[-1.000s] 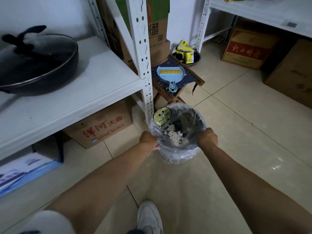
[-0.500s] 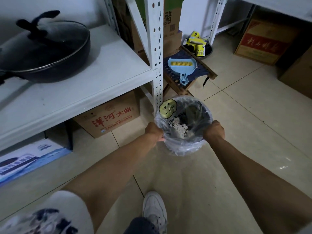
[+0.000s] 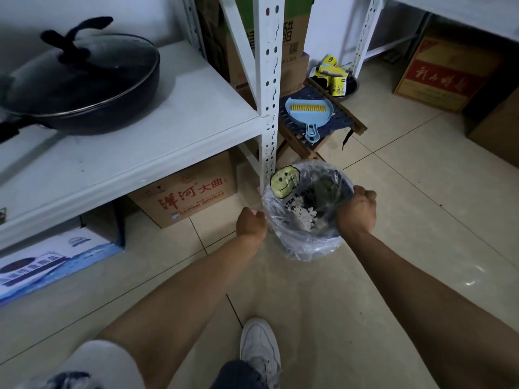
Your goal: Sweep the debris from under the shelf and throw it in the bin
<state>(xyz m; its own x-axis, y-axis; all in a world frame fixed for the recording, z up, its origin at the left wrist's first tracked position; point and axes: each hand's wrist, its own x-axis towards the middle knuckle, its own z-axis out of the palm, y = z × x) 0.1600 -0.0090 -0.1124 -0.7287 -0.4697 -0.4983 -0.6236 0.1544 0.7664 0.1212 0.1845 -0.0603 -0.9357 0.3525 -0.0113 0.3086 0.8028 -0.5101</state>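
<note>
Shelf post (image 3: 269, 88) & stool (image 3: 323, 127) crowd bin (image 3: 309, 248) behind; floor (image 3: 421, 220) to the right clear.

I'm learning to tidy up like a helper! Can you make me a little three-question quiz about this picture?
1. True or false: the small white debris bits lie inside the round bin lined with a clear plastic bag.
2. Which hands grip the bin's rim: A left hand only, B right hand only, C both?
3. What does the light blue plastic dustpan rest on?

Key: 1 true; 2 C; 3 the slatted wooden folding stool.
</note>
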